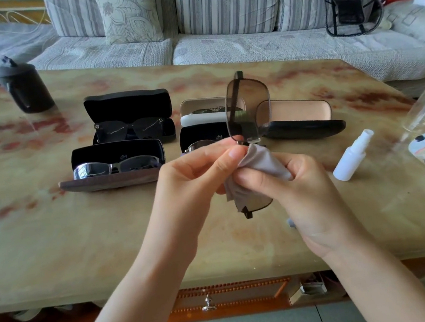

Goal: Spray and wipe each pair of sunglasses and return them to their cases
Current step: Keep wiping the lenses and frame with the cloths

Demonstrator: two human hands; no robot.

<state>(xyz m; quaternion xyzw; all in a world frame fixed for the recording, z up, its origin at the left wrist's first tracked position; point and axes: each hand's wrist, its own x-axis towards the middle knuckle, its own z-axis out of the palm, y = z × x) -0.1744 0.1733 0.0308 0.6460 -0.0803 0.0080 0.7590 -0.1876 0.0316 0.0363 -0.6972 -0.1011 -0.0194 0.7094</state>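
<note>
Table (82, 245) carries everything. Four open cases (128, 104) sit mid-table toward the far edge, each with a pair inside, lids up for easy reach. A fifth, the empty case (299, 111), lies open just right of them, likely waiting for the pair in hand. Black jug (24, 85) at far left corner, unrelated. The sunglasses (249, 107) are held in the air above the table's middle, stood on end, upper lens free and the lower lens inside the cloth. Left hand (194, 174) pinches the frame at the bridge to steady it. Right hand (299, 190) has its fingers curled round the grey cloth (258, 165), gripping the lower lens through it, so wiping is under way. Spray bottle (351, 156) lies on its side near the right edge, within reach.
</note>
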